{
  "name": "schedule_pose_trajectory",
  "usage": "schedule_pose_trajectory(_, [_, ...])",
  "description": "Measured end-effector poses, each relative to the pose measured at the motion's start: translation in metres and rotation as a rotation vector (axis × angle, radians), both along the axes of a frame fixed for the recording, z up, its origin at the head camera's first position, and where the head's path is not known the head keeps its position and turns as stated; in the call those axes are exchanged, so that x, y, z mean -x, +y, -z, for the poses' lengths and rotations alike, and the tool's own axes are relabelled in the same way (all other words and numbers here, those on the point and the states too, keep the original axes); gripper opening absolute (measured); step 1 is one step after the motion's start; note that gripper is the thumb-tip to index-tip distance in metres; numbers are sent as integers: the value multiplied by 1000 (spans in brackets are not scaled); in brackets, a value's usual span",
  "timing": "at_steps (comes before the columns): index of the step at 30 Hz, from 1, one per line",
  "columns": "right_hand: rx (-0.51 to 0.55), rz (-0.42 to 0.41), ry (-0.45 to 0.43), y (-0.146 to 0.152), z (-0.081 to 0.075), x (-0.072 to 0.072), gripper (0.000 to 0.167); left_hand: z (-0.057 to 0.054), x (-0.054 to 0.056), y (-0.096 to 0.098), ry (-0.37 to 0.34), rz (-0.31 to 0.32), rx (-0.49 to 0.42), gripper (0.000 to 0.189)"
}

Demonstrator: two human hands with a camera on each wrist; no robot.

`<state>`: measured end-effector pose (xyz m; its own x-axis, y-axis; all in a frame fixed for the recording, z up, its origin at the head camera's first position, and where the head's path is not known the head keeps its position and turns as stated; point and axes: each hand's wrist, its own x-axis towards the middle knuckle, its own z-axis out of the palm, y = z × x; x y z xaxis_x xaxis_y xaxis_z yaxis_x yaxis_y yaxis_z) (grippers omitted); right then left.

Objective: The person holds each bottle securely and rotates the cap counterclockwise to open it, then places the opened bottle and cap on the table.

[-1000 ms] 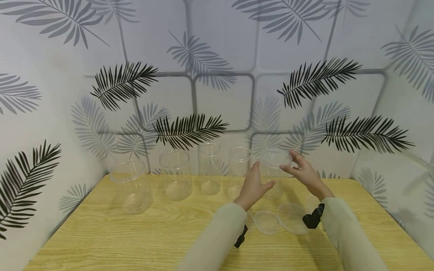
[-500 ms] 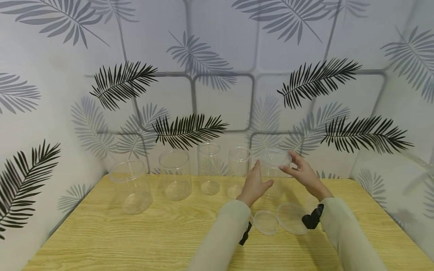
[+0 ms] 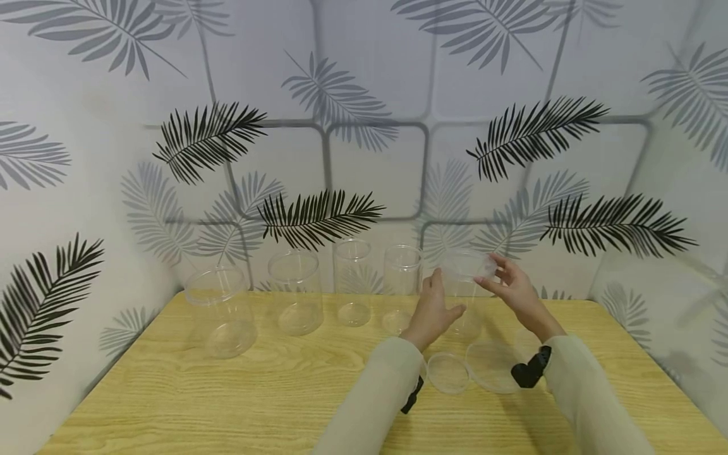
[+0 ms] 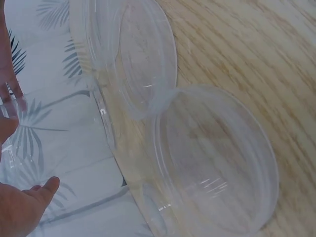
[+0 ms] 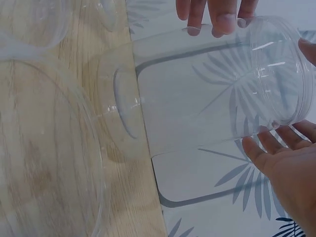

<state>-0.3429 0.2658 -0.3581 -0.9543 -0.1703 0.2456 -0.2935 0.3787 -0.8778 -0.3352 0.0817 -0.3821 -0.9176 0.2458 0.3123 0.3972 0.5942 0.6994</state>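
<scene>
A tall clear plastic jar stands upright between both hands, with what looks like a clear lid at its mouth. My left hand holds the jar's left side, its thumb pointing right; in the left wrist view this hand shows at the lower left. At the rim, my right hand grips the lid's right edge between thumb and fingers. The right wrist view shows the right hand below the jar's wide rim, with left fingertips against the opposite side. Transparency makes the lid's seating hard to judge.
To the left stand several clear jars: a wide one, another wide one, and two narrow ones. Flat clear lids lie on the wooden table. A leaf-patterned wall rises behind.
Over the last second the left hand has moved slightly right along the jar. The jar top and right hand have shifted a little to the right.
</scene>
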Motion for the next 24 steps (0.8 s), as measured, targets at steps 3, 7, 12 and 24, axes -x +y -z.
schedule_pose_trajectory(3, [15,13,7,0,-3,-4,80,-2,-3,0,51,2,7,87])
schedule_pose_trajectory(7, [29,31,25,-1,-6,-11,80,-6,-8,-2,84,7,-11,88])
schedule_pose_trajectory(12, [45,28,41,-3,-10,-21,78,-8,-14,-5,85,16,-39,87])
schedule_pose_trajectory(24, [53,-10,124,-17,-13,-41,72,-8,-30,-24,146,24,-127,87])
